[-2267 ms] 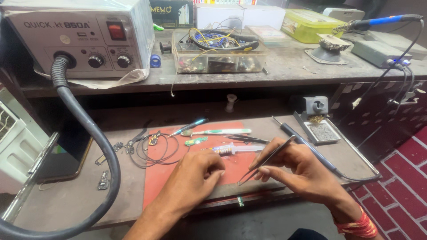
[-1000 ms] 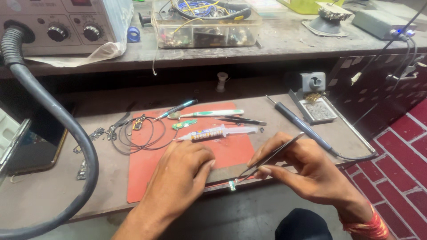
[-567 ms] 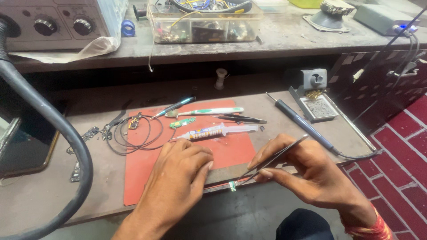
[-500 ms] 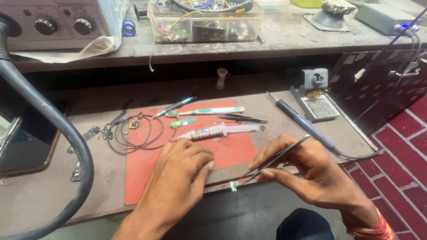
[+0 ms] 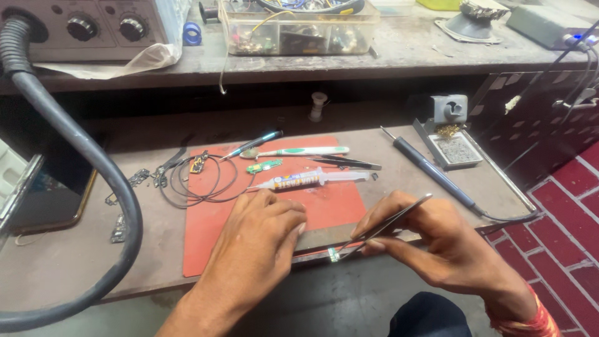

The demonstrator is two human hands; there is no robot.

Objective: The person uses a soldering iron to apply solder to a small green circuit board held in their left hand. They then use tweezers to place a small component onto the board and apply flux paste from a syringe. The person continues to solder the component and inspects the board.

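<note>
While the left hand lay flat on the red mat, its fingers pressed down near the front edge of the bench and held nothing. The right hand had its thumb and fingers pinched tight on metal tweezers. The tweezer tips were closed on a tiny green and white part at the front edge of the bench, just beside the left fingertips.

Behind the hands, a glue syringe lay across the mat. Near it were a small green circuit board, a white and green toothbrush and a second pair of dark tweezers. A loop of thin black wire sat at the mat's left corner. A soldering iron lay to the right, with its little tray just behind. A thick grey hose curved down the left side of the bench.
</note>
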